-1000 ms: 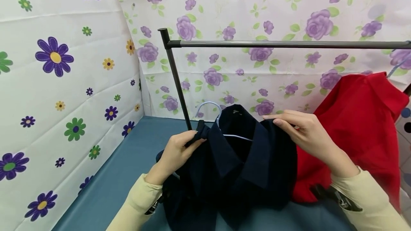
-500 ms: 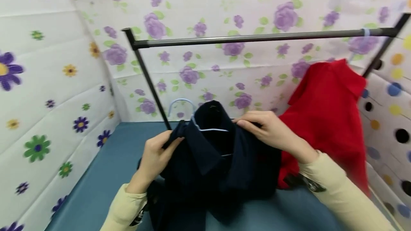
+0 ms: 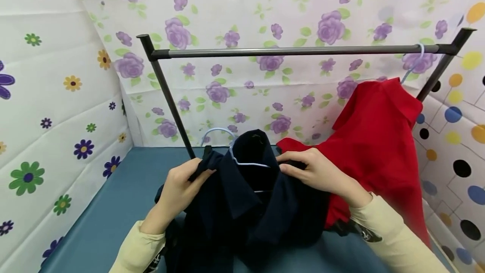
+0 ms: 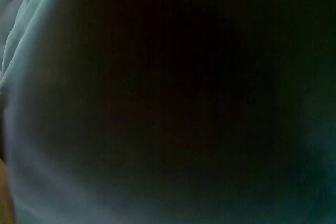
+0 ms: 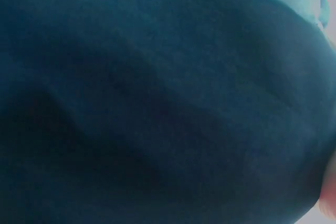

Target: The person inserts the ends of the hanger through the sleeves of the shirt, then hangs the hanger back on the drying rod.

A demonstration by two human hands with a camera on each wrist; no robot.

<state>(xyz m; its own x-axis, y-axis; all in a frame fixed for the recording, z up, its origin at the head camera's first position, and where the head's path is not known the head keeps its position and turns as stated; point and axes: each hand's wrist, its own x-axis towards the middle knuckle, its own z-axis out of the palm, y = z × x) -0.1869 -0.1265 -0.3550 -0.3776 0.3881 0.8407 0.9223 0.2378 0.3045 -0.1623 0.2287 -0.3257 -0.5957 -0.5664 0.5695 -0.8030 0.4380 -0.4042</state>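
A navy collared shirt (image 3: 242,193) hangs between my two hands, its collar standing up toward the back. Inside the neck runs a light blue hanger (image 3: 232,140), its hook rising out to the left of the collar. My left hand (image 3: 178,188) pinches the shirt's left shoulder between thumb and fingers. At the right of the collar, my right hand (image 3: 322,172) pinches the cloth of the other shoulder. Both wrist views are filled by the close, dark shirt cloth; a bit of fingertip (image 5: 328,195) shows at the right wrist view's edge.
A dark metal clothes rack with a horizontal rail (image 3: 242,52) stands behind the shirt. On its right end hangs a red shirt (image 3: 379,138) from another light blue hanger (image 3: 414,64). Blue cloth (image 3: 113,197) covers the surface below, with patterned sheets around.
The head view has swung right, bringing the rack's right end into sight. My right hand has slid in closer to the collar; my left hand keeps its hold on the shoulder.
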